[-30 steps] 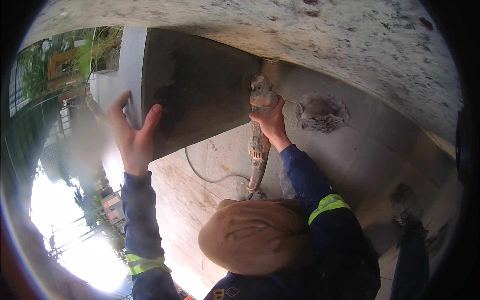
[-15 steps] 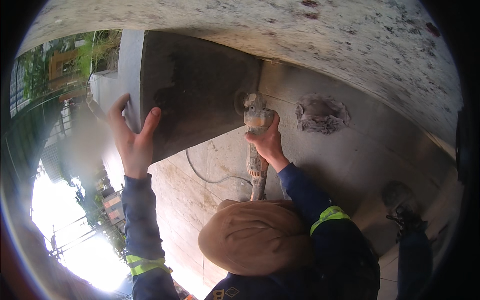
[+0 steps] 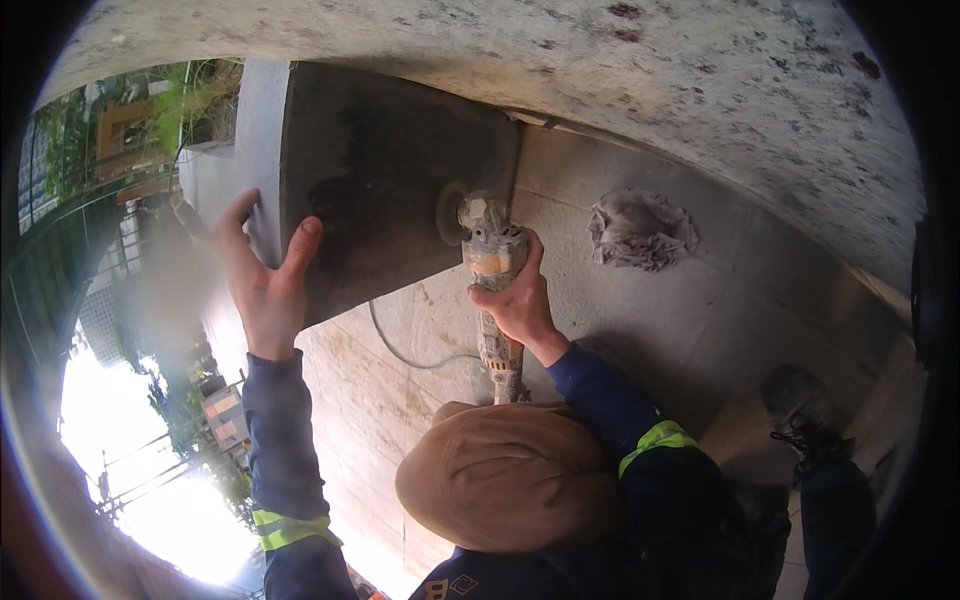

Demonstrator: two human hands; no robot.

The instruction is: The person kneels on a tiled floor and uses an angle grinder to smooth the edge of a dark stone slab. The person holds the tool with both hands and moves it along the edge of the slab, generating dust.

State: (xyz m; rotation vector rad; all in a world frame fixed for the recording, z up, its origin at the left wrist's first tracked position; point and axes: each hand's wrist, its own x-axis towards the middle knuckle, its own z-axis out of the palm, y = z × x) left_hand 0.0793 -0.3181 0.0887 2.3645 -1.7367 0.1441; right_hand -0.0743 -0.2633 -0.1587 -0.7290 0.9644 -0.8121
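My right hand [image 3: 516, 303] is wrapped around the body of a dusty angle grinder [image 3: 490, 255]. The grinder's disc [image 3: 452, 213] lies against the dark grey face of a slab-like block [image 3: 400, 150], near its right edge. At the block's left corner is my left hand [image 3: 268, 265], thumb and fingers spread apart, thumb over the dark face and fingers by the paler side face [image 3: 262, 130]. A thin grey cord [image 3: 390, 347] curves across the floor beside the grinder. The grinder's rear end is partly hidden behind brown cloth [image 3: 510, 475].
A crumpled grey cloth [image 3: 642, 230] lies on the tiled floor [image 3: 720, 300] to the right. Close overhead, a speckled pale surface [image 3: 600, 60] spans the top. One dark shoe [image 3: 800, 405] stands at right. Railings and plants show beyond the left side.
My right hand and the grinder have shifted left and slightly down, taking the disc farther onto the dark face. The left hand stays in nearly the same place.
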